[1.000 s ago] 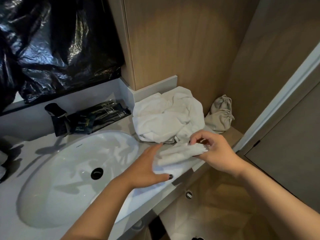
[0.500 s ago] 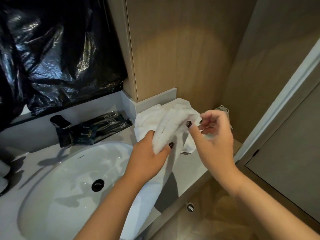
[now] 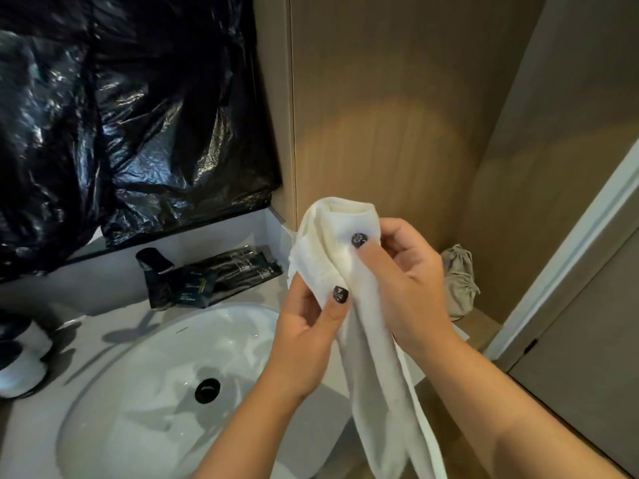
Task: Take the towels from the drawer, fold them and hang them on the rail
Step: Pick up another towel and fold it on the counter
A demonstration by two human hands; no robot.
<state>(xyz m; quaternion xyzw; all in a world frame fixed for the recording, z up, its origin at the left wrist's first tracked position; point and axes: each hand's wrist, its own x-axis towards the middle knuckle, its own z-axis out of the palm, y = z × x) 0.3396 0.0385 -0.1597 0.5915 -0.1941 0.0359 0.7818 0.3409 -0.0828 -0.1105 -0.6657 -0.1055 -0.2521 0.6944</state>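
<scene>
A white towel (image 3: 366, 357) hangs bunched in front of me above the counter's right end, its top gathered at chest height and its tail trailing down past the counter edge. My left hand (image 3: 304, 340) pinches its left side with the thumb on the cloth. My right hand (image 3: 404, 285) grips the top right part, thumb pressed on the front. No drawer or rail is in view.
A white oval sink (image 3: 145, 392) with a black drain lies at the lower left. A black faucet (image 3: 155, 274) and black sachets (image 3: 238, 271) stand behind it. A beige cloth pouch (image 3: 458, 281) sits in the right corner. Black plastic sheet (image 3: 121, 115) covers the mirror. A door frame (image 3: 570, 257) stands at the right.
Both hands have lifted the towel off the counter and gathered it upright. The crumpled pile of white towels behind is now hidden by my hands and the raised towel.
</scene>
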